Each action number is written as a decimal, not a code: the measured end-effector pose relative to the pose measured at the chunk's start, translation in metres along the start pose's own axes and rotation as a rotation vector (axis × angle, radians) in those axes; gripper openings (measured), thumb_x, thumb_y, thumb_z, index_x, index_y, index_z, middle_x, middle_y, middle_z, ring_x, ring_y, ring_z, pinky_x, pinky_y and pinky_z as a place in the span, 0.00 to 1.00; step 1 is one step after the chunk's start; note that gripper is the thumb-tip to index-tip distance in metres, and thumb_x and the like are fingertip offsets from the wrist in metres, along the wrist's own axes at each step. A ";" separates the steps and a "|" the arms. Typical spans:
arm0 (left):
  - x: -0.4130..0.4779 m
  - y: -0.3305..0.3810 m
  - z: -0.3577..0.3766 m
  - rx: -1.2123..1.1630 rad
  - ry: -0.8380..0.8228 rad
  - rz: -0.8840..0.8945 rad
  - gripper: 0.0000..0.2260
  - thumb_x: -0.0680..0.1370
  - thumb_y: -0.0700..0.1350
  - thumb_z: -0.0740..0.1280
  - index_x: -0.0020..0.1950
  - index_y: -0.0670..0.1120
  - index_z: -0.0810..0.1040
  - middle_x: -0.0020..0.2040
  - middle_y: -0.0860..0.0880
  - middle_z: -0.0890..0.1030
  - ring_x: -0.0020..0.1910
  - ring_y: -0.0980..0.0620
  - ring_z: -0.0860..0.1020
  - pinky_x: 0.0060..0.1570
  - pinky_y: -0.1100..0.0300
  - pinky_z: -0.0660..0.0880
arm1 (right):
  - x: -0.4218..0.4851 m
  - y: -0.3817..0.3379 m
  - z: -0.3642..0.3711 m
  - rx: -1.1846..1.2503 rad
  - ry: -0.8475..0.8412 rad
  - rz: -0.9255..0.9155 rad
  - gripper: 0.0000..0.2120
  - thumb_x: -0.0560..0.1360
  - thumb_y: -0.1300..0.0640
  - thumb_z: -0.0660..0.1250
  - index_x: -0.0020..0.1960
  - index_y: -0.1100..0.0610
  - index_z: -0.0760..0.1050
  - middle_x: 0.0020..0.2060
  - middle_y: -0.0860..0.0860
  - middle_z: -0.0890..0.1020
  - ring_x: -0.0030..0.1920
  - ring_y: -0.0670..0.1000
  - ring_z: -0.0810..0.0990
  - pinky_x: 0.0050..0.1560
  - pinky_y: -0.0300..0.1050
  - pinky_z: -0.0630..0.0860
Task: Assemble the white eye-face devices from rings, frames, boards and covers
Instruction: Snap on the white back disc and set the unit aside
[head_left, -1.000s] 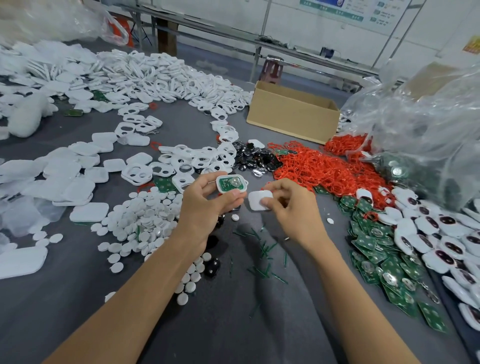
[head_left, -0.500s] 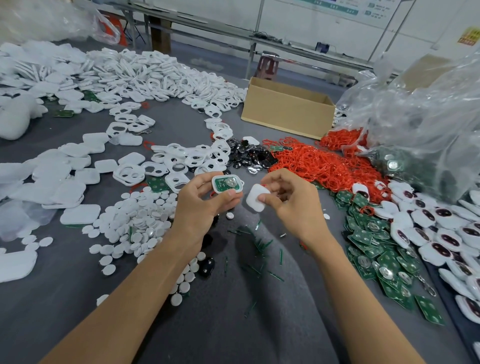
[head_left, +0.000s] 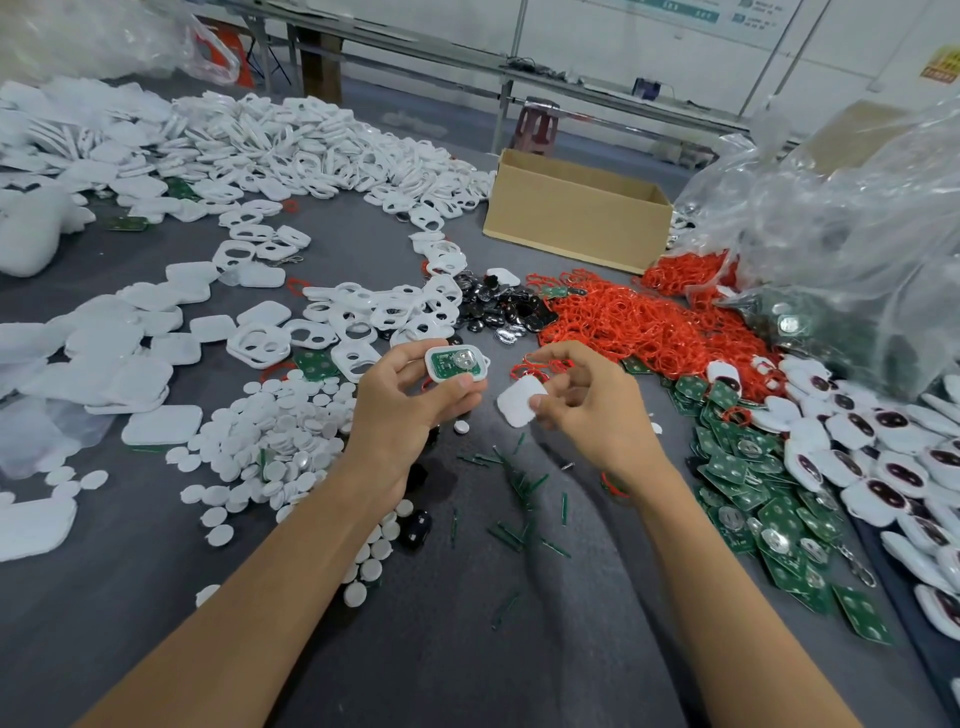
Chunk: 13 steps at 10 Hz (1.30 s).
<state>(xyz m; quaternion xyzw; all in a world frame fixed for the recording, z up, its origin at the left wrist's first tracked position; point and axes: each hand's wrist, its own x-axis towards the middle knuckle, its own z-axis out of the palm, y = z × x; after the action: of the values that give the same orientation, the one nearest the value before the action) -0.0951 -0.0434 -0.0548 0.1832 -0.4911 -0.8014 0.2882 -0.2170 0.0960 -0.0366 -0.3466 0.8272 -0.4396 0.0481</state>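
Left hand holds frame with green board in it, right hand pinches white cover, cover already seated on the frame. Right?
No. The head view shows the white cover apart from the frame, to its right, not seated. Rest holds: left hand holds the frame with the green board in it, right hand pinches the cover.

I am finding nothing here that I can actually read. The wall poster (head_left: 675, 11) is showing a teal header band with pale lettering, but it is too small and cropped to make out. The yellow sign (head_left: 943, 65) at the far right is carrying red characters, all blurred. The green boards (head_left: 779, 540) heaped on the right are showing tiny pale markings, too fine to read.
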 end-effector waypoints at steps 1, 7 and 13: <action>0.000 0.000 0.000 0.002 -0.003 -0.006 0.17 0.73 0.30 0.70 0.61 0.37 0.75 0.54 0.40 0.83 0.47 0.43 0.84 0.46 0.57 0.82 | 0.000 0.005 -0.003 -0.245 -0.044 0.005 0.13 0.69 0.62 0.72 0.50 0.48 0.81 0.33 0.48 0.78 0.35 0.47 0.76 0.38 0.34 0.69; 0.000 -0.001 0.000 0.005 -0.017 -0.019 0.19 0.73 0.30 0.70 0.63 0.37 0.74 0.54 0.40 0.83 0.47 0.43 0.85 0.45 0.58 0.82 | 0.002 0.007 -0.013 -0.216 -0.139 -0.001 0.11 0.71 0.63 0.70 0.46 0.49 0.74 0.40 0.51 0.81 0.36 0.49 0.76 0.37 0.37 0.70; -0.005 -0.009 0.008 0.051 -0.127 -0.021 0.25 0.61 0.40 0.77 0.57 0.42 0.76 0.51 0.43 0.85 0.52 0.37 0.82 0.46 0.55 0.82 | -0.004 -0.039 -0.010 0.595 0.033 0.025 0.09 0.71 0.71 0.70 0.46 0.58 0.80 0.36 0.51 0.82 0.35 0.47 0.80 0.35 0.38 0.77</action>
<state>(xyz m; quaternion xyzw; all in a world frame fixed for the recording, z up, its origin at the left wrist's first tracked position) -0.0985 -0.0316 -0.0593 0.1444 -0.5265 -0.8017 0.2433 -0.1967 0.0910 -0.0019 -0.2997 0.6669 -0.6678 0.1397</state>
